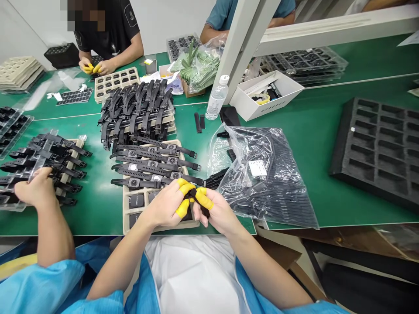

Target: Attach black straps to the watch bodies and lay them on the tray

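Note:
Yellow finger covers sit on several fingertips of both hands. My left hand and my right hand meet over the near part of a beige tray, pinching a black watch strap between them. Fingers hide most of the strap, and I cannot tell whether a watch body is joined to it. Watch bodies without straps lie in the tray's near compartments. Across its far part rest several strapped watches. Right of my hands, a clear bag is full of black straps.
Stacked trays of strapped watches stand behind. At left, a co-worker's hand touches another watch tray. A water bottle, a white box and a black foam tray are to the right. Another person sits opposite.

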A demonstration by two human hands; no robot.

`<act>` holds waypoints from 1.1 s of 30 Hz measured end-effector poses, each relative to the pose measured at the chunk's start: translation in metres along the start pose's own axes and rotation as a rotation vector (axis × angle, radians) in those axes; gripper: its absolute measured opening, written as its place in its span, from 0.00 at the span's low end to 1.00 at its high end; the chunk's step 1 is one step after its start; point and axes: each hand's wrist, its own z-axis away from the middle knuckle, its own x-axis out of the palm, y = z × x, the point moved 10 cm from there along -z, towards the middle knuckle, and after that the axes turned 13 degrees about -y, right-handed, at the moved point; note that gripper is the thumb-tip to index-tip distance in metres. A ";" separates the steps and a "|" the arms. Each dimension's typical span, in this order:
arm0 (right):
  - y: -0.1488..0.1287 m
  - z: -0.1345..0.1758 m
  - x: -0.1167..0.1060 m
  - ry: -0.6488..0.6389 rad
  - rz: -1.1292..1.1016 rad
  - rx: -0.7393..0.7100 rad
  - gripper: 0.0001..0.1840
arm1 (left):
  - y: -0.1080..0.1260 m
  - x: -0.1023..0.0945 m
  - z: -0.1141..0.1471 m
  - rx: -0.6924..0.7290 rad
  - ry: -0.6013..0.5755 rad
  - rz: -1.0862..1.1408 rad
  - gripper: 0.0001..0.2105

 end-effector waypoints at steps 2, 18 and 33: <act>-0.001 0.000 0.001 0.001 0.004 -0.008 0.26 | 0.000 -0.001 0.000 0.010 0.006 0.023 0.16; 0.003 0.001 0.004 0.043 -0.094 -0.008 0.26 | -0.006 0.000 0.000 -0.031 0.037 0.063 0.17; 0.004 0.002 0.002 0.053 -0.024 -0.004 0.26 | -0.005 0.000 0.003 0.009 0.008 0.073 0.18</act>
